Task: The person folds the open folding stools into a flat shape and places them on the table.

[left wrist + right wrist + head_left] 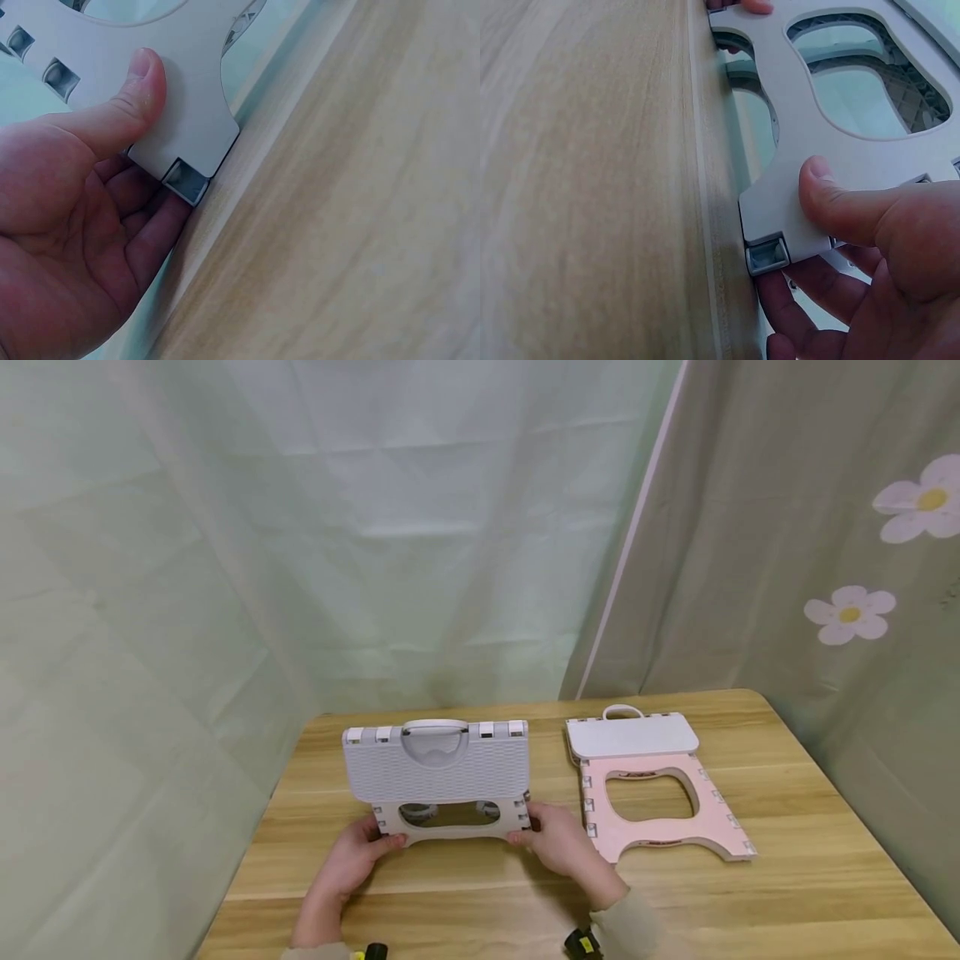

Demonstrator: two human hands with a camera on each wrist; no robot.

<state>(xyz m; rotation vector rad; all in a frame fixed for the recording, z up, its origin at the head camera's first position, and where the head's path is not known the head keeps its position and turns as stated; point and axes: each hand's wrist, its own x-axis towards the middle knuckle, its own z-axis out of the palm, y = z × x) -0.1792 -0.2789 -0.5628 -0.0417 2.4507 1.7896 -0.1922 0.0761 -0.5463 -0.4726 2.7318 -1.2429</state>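
Observation:
A pale grey folding step stool stands upright on the wooden table, its two seat halves folded down at an angle and its carry handle at the top. My left hand grips the lower left of its near leg panel, the thumb on the front face and the fingers behind. On the lower right of that panel, my right hand holds it the same way. Close up in the right wrist view, the leg panel shows a large cut-out, with the far legs partly visible through it.
A pink folding stool with a white top lies folded to the right on the wooden table. Pale curtains hang close behind the table, with a flowered curtain to the right.

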